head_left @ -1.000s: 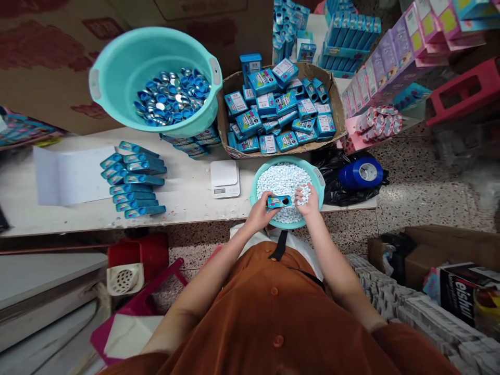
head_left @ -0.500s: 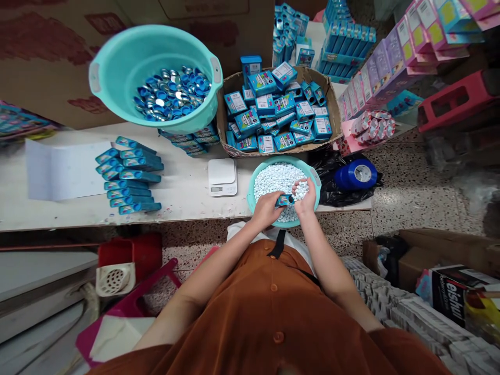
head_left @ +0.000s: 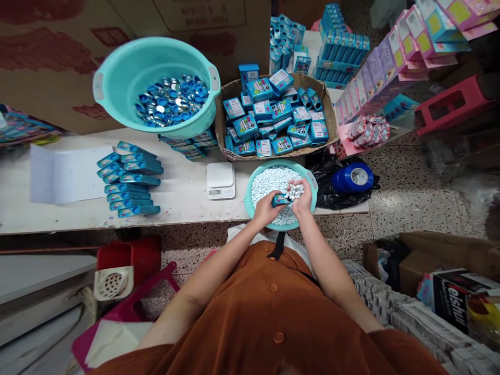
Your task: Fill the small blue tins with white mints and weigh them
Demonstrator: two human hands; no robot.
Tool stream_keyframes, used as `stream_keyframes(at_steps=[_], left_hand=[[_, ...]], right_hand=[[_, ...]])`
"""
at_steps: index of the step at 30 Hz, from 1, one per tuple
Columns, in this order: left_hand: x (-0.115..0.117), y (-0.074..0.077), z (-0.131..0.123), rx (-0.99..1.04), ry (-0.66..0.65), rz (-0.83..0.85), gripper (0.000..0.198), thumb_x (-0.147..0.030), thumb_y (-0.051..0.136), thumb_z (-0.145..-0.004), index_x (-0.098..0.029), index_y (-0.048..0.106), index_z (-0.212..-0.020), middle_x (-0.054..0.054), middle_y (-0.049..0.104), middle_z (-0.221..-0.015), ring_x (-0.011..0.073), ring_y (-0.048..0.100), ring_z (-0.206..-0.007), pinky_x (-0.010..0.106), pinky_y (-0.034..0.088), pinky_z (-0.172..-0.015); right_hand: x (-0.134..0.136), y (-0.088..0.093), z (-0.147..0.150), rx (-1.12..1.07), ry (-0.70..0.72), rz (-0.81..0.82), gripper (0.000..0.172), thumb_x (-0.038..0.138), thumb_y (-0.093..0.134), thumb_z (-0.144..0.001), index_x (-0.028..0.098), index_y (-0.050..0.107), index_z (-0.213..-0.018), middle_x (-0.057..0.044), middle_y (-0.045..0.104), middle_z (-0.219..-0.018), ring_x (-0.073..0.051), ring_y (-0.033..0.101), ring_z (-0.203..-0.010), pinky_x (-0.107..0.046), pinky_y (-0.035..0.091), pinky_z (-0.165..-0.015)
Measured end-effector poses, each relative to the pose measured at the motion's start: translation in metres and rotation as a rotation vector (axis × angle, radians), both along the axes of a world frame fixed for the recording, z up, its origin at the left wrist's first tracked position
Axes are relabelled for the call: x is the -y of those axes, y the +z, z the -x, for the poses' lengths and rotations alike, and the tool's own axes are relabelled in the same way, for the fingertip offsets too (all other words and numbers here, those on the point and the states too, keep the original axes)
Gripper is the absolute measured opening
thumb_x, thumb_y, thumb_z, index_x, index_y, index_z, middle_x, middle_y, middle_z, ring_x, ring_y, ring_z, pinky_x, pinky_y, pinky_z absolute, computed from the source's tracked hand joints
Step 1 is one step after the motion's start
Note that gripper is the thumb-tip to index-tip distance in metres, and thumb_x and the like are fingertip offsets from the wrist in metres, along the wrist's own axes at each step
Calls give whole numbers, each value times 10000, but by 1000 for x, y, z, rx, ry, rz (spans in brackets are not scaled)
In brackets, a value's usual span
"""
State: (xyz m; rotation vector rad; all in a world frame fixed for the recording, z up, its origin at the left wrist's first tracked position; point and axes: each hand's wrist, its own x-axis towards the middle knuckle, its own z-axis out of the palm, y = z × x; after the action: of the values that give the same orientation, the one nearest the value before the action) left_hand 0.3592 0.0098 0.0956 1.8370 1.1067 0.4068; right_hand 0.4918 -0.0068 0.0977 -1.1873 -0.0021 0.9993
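My left hand (head_left: pixel 266 209) is closed around a small blue tin (head_left: pixel 279 200), tilted on its side with its open end facing right. Cupped beside that opening, my right hand (head_left: pixel 303 200) holds a heap of white candies (head_left: pixel 296 190). Some of the candies are at the mouth of the tin. Both hands are over a turquoise basin (head_left: pixel 247 200), which holds many more loose white candies (head_left: pixel 269 179). Just left of the basin stands a white kitchen scale (head_left: pixel 220 180).
Blue tins (head_left: pixel 246 125) fill a cardboard box (head_left: pixel 273 154) behind the basin. A turquoise tub (head_left: pixel 128 99) holds blue-and-silver lids (head_left: pixel 172 99). Stacked tins (head_left: pixel 138 179) stand at left. Blue tape rolls (head_left: pixel 351 178) rest on a black bag (head_left: pixel 324 182) at right.
My right hand has tipped closer to the tin, and candies are now at its opening. The whole view has shifted slightly.
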Motion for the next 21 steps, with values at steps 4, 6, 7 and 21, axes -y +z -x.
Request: stream_keyframes(at_steps=[4, 6, 7, 21], left_hand=[[-3, -5, -3, 63, -18, -55, 406, -258, 693, -727, -248, 586, -1118, 34, 664, -1106, 252, 611, -1033, 358, 462, -890], [-5, -8, -4, 89, 33, 20, 408, -284, 697, -728, -245, 583, -1117, 25, 674, -1060, 237, 634, -964, 342, 482, -842], [-5, -9, -4, 98, 55, 47, 409, -295, 699, -729, -243, 581, -1117, 22, 675, -1046, 229, 638, -941, 334, 486, -826], [-18, -9, -12, 121, 35, 21, 414, -290, 707, -726, -249, 584, -1119, 24, 652, -1128, 229, 605, -1041, 334, 456, -897]], right_hand=[[-3, 1, -5, -8, 24, -37, 319, 475, 549, -777, 186, 592, -648, 16, 621, -644, -91, 578, -548, -231, 486, -563], [-6, 1, -6, -28, 27, -64, 316, 474, 542, -784, 183, 628, -698, 21, 593, -611, -91, 565, -540, -228, 479, -543], [-7, 1, -6, -33, 27, -68, 314, 471, 541, -786, 182, 635, -707, 21, 586, -605, -90, 562, -541, -226, 477, -538], [-23, 10, -15, 30, 69, -56, 358, 533, 497, -812, 197, 591, -729, 36, 526, -550, -84, 505, -487, -215, 428, -470]])
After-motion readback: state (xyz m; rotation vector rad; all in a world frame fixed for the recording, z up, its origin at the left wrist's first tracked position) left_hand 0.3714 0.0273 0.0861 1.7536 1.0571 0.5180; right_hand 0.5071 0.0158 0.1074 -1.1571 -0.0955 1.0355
